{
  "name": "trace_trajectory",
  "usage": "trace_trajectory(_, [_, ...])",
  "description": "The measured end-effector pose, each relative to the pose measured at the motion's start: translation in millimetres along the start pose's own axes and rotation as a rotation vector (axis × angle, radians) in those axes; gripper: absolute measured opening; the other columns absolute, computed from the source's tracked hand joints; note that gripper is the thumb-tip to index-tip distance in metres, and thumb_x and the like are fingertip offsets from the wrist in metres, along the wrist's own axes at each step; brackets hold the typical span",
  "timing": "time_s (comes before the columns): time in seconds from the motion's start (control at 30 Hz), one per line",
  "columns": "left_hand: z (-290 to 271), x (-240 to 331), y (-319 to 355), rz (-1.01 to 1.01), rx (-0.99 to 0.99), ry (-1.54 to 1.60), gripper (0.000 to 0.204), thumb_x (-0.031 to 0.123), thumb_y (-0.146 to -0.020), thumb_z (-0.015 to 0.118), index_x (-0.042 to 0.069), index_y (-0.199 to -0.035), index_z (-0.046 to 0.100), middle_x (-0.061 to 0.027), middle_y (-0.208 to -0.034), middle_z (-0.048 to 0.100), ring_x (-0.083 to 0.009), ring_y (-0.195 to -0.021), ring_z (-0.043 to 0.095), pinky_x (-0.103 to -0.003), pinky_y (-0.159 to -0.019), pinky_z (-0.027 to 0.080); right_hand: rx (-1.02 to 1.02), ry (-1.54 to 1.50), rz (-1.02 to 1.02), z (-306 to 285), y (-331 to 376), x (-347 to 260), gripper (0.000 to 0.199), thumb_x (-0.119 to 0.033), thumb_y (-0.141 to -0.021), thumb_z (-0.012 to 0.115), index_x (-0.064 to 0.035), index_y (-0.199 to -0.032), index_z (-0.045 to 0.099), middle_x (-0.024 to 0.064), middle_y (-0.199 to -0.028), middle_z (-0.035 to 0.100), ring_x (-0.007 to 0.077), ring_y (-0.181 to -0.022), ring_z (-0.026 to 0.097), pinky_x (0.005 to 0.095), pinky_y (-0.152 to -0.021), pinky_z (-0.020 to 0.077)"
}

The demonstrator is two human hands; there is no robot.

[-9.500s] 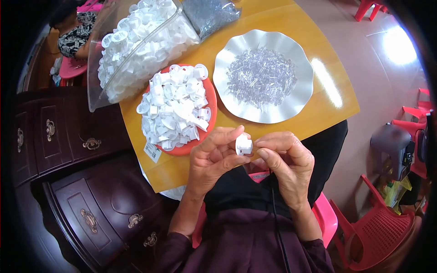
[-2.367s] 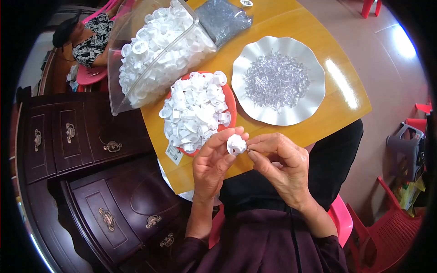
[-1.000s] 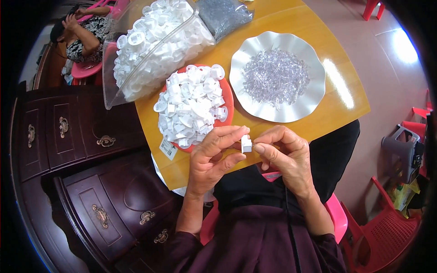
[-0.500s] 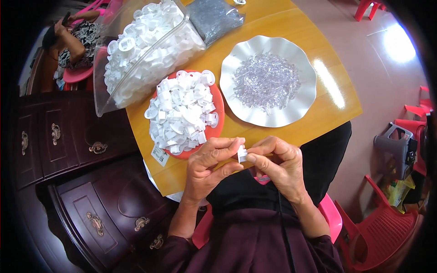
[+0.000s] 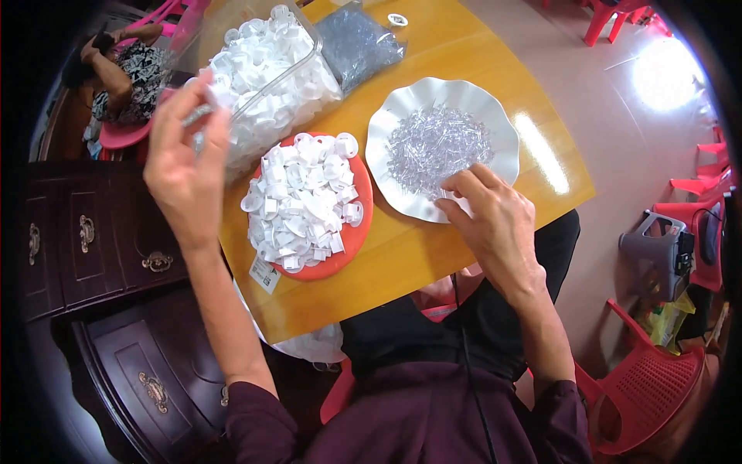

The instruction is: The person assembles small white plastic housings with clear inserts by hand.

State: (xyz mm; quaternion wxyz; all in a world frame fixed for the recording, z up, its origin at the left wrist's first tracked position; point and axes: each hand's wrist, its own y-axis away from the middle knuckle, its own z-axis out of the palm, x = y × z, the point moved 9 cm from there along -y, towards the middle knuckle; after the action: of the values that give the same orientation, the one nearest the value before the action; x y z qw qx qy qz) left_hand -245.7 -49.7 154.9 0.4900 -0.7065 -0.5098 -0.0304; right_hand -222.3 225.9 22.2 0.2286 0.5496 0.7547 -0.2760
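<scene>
My left hand (image 5: 185,166) is raised over the near left part of a clear plastic bin (image 5: 315,48) full of white plastic parts (image 5: 267,58). Between its thumb and index fingertips shows one white plastic part (image 5: 220,94), blurred by motion. My right hand (image 5: 498,224) reaches over the near rim of a white wavy-edged plate (image 5: 506,147). Its thumb and index finger pinch at the edge of a heap of thin clear plastic pins (image 5: 437,147); what lies between the tips is too small to make out. A red round tray (image 5: 359,240) heaped with similar white parts (image 5: 301,201) sits between my hands.
A grey plastic bag (image 5: 359,46) and a small white ring-like part (image 5: 397,20) lie at the table's far side. Dark wooden drawers (image 5: 116,232) stand close on the left. Another person (image 5: 127,81) sits at far left. Red chairs (image 5: 649,379) and a grey stool (image 5: 653,251) are on the right.
My hands have parted from the white part they both held in front of me. The left moved up and left to the bin, the right up and right to the plate.
</scene>
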Motion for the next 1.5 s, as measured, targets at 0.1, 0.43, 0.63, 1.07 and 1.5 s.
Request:
trace_trajectory(0.1, [-17.1,-20.9,-29.2,0.058,-0.005,-0.264,0.037,0.006,-0.091,0.068,0.006,-0.128,0.064,-0.0094,-0.131,0.060,-0.0170,-0.109,0.062,-0.030,-0.091,0.052,-0.063,0.035,-0.046,7.6,-7.0,-5.0,0.015,-0.016,-0.084,0.070,-0.0060,-0.094,0.063,0.0097,-0.093,0.062,0.0299,-0.095,0.065,0.0419,-0.076,0.0526])
trace_trajectory(0.43, [47.5,53.5,64.0,0.104,-0.210,-0.249,0.034,0.002,-0.082,0.071,0.003,-0.116,0.069,-0.0193,-0.129,0.058,-0.0353,-0.119,0.057,-0.042,-0.099,0.048,-0.099,0.140,-0.060,12.9,-15.4,-10.1,0.012,-0.014,-0.084,0.063,-0.0033,-0.085,0.057,0.0133,-0.088,0.060,0.0335,-0.090,0.064,0.0462,-0.072,0.0507])
trace_trajectory(0.63, [101.7,77.7,116.8,-0.054,-0.300,0.132,0.038,-0.004,-0.080,0.073,0.008,-0.116,0.071,-0.0143,-0.128,0.060,-0.0296,-0.117,0.060,-0.038,-0.096,0.051,-0.082,0.200,0.013,9.2,-13.4,7.7,0.009,-0.011,-0.079,0.064,-0.0041,-0.082,0.060,0.0124,-0.083,0.062,0.0335,-0.082,0.065,0.0448,-0.070,0.0511])
trace_trajectory(1.07, [139.9,42.0,147.8,-0.801,-0.253,1.027,0.021,0.012,-0.103,0.052,-0.003,-0.115,0.062,-0.0084,-0.103,0.068,-0.0123,-0.090,0.066,-0.025,-0.080,0.053,-0.344,-1.494,0.583,36.8,10.9,5.9,0.012,-0.013,-0.091,0.072,-0.0034,-0.098,0.070,-0.0004,-0.087,0.068,0.0052,-0.075,0.059,0.0192,-0.068,0.0466])
trace_trajectory(1.5, [104.5,44.3,166.9,-0.762,-0.350,0.738,0.005,0.000,-0.091,0.066,0.001,-0.095,0.063,-0.0026,-0.087,0.063,-0.0083,-0.078,0.062,-0.022,-0.067,0.048,-0.483,-1.052,0.403,36.8,38.4,-15.2,0.016,-0.009,-0.087,0.074,0.0021,-0.096,0.069,-0.0044,-0.068,0.051,0.0046,-0.053,0.039,0.0243,-0.049,0.0324])
